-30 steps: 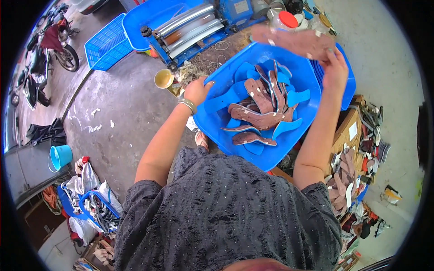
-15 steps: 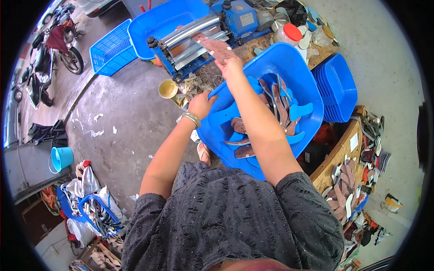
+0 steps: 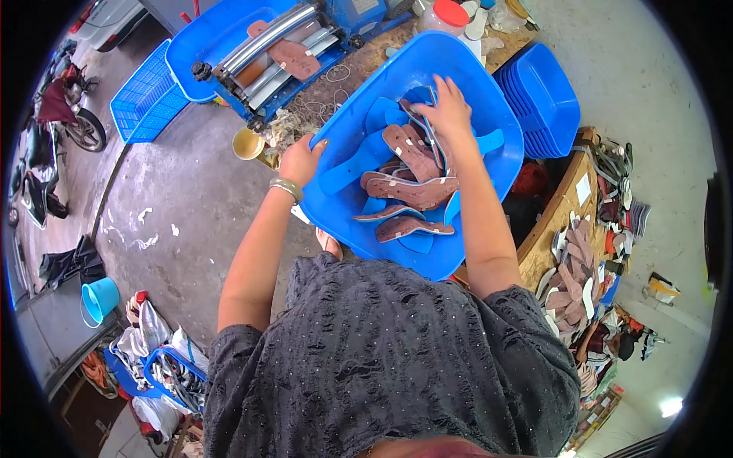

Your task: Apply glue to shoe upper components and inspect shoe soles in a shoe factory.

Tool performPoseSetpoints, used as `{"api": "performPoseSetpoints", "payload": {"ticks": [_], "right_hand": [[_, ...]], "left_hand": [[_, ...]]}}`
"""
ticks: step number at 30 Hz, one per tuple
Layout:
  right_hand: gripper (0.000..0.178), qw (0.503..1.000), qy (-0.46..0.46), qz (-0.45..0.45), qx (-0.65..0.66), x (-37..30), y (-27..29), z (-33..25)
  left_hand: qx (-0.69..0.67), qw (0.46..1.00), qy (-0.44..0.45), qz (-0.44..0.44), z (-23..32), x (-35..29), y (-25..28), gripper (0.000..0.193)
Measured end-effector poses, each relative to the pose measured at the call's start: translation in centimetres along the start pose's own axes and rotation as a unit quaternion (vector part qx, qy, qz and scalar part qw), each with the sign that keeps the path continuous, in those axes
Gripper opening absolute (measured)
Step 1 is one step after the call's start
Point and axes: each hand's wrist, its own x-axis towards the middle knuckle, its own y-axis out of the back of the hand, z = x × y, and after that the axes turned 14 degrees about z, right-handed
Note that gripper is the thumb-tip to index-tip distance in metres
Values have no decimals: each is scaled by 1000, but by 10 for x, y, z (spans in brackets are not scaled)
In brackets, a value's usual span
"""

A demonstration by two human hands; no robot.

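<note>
My left hand [image 3: 301, 162] has its fingers closed over the left rim of a large blue plastic tub [image 3: 477, 65]. Inside the tub is a jumble of brown shoe soles [image 3: 412, 153] and blue sole-shaped pieces [image 3: 355, 162]. My right hand [image 3: 447, 111] reaches into its far part, fingers spread, at the edges of several upright soles; nothing is plainly gripped. Beyond the tub, to the left, a brown sole [image 3: 294, 59] lies free of my hands, partly between the metal rollers of a blue roller machine [image 3: 267, 47].
A yellow bowl [image 3: 247, 143] stands at the bench's left corner. On the right are stacked blue basins [image 3: 546, 99] and a wooden bench [image 3: 561, 206] edged with soles. A blue basket [image 3: 141, 103] and another blue tub [image 3: 187, 53] are at the far left, near parked motorcycles.
My right hand has let go of the brown sole at the rollers and moved back into the tub. My left hand stays on the rim. The view has shifted.
</note>
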Motion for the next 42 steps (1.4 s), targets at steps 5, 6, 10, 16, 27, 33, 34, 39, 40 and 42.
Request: {"api": "performPoseSetpoints", "payload": {"ticks": [5,6,10,16,27,33,34,39,40,42], "right_hand": [[43,996,-62,-56,-15,-16,-12,99],[34,993,-110,-32,-5,-19,-8,103],[29,986,-130,106,-3,-11,43,76],[31,985,-29,133,-108,-28,151,-4],[62,964,-85,-93,233,-70,27,32],[60,952,-107,-165,233,-97,20,88],[62,975,-43,-156,156,-102,16,85],[39,991,76,-100,46,-113,15,75],[39,990,87,-100,52,-114,12,81],[25,963,-27,-186,194,-111,15,85]], "left_hand": [[-12,1000,-9,2,5,2,0,39],[-5,1000,-7,-3,7,0,1,39],[0,1000,-12,24,-2,-6,1,39],[-14,999,-17,35,-3,-12,1,37],[12,998,-41,45,-9,0,-2,42],[9,998,-41,37,-8,4,-6,42],[10,998,-40,38,-9,3,-6,42],[-5,998,-34,47,-12,-1,-5,40],[-3,998,-29,58,-11,0,-5,40],[-8,998,-41,38,-7,-2,-8,38]]}}
